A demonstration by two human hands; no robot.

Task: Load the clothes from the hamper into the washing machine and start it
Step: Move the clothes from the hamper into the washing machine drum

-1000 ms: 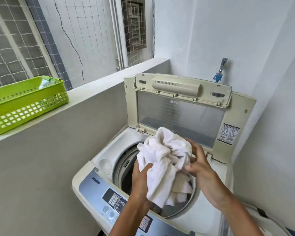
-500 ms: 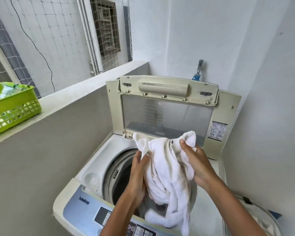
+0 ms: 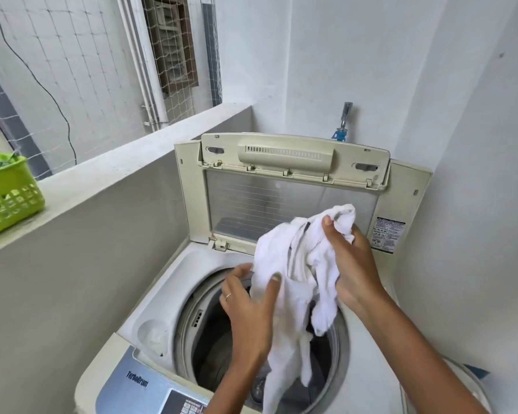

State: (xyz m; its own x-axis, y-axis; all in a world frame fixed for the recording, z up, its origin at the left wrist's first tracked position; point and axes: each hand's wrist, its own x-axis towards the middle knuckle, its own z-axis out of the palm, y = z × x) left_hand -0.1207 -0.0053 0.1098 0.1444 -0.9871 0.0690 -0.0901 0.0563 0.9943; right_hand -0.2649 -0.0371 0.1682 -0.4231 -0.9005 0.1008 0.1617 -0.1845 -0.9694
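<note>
White garment (image 3: 293, 264): held up in the air, directly above the drum opening of the washing machine; crumpled at the top, with long loose ends hanging down into the opening; a grey stripe visible along one fold.
Right hand (image 3: 352, 264): raised at the upper end of the garment; fingers and thumb curled around a bunch of the cloth, grasping it firmly.
Left hand (image 3: 248, 303): lower, on the left side of the garment; thumb pressed on the front of the cloth and fingers going behind it, so pinching the cloth; a thin ring on one finger.
Washing machine (image 3: 168, 294): top-loading type, cream-white body, standing in the corner between a low grey wall and a white wall.
Lid (image 3: 281, 186): open, standing upright behind the hands, with a transparent window and a sticker on its right frame.
Drum (image 3: 210, 354): open and dark inside; some dark items seen at the bottom, too unclear to name.
Control panel (image 3: 150, 386): blue-grey, at the near edge, with the word "TurboDrum" and a block of buttons partly hidden by the left forearm.
Tap (image 3: 343, 122): on the white wall behind the lid, with a blue fitting.
Green basket (image 3: 9, 201): on the ledge at far left, well apart from the machine.
Hamper (image 3: 473, 392): only a pale curved rim seen at lower right, beside the right forearm.
</note>
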